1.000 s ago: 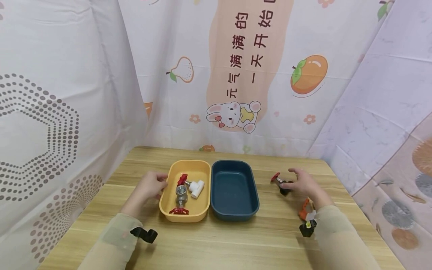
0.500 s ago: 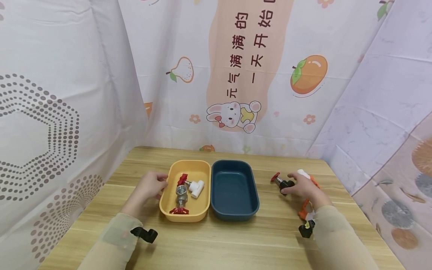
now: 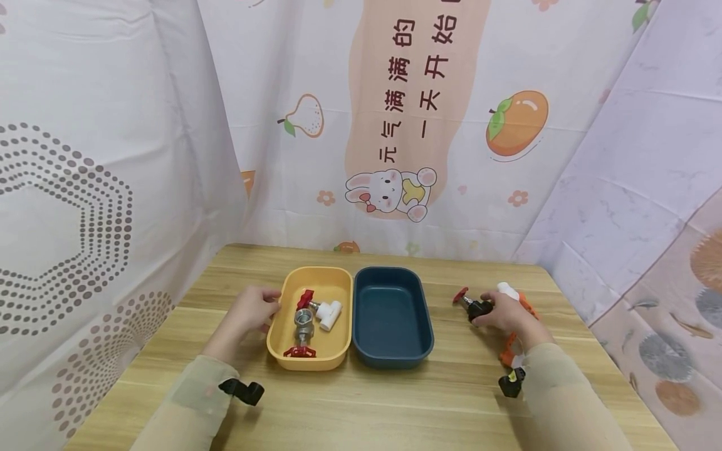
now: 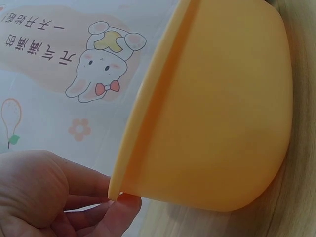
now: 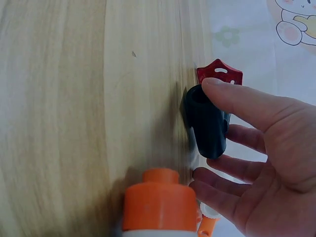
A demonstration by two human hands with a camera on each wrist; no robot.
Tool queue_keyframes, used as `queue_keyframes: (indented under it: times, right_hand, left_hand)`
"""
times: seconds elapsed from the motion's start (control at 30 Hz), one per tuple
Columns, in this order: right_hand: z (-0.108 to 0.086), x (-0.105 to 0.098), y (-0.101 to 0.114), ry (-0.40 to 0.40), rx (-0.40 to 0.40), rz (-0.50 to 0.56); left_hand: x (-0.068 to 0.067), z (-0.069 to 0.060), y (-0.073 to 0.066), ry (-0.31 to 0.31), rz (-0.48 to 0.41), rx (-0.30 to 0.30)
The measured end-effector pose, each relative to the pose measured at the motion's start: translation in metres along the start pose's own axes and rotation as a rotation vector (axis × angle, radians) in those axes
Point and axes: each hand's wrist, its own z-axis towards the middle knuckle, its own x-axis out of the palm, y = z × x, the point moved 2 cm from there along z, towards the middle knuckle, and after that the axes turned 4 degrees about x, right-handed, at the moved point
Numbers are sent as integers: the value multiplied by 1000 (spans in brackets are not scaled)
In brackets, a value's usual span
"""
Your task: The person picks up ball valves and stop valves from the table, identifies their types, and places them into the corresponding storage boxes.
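Observation:
A yellow bin [image 3: 338, 360] stands left of a dark blue bin [image 3: 393, 363], their sides touching. My left hand [image 3: 252, 309] pinches the yellow bin's left rim; the left wrist view shows fingers and thumb at the edge of its yellow wall [image 4: 222, 108]. On the table at right lies a black-bodied valve [image 3: 478, 309] with a red handwheel [image 3: 460, 295]. My right hand [image 3: 506, 311] holds its black body: in the right wrist view the thumb lies over the pipe end of the black valve [image 5: 207, 123], with fingers behind it.
Inside the yellow bin lie a metal valve [image 3: 303, 326] with a red handwheel and a white tee valve [image 3: 328, 314]. Orange-and-white pieces lie beside my right hand, one beyond it [image 3: 507, 289], another by the wrist [image 3: 509, 354]. Patterned curtains [image 3: 293, 188] edge the table.
My right hand has come down nearer to me and its fingers have drawn in around the black valve. A white-and-orange piece behind it has come into view. The left hand stays put.

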Motion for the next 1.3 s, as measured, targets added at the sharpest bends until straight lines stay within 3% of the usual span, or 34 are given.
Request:
queue_keyframes:
  times: [0.77, 1.3]
  right_hand:
    - [2, 2, 4, -40, -9, -90]
    - [0, 3, 5, -94, -45, -46]
  left_hand:
    - [0, 1, -1, -4, -8, 27]
    - [0, 2, 2, -2, -11, 24]
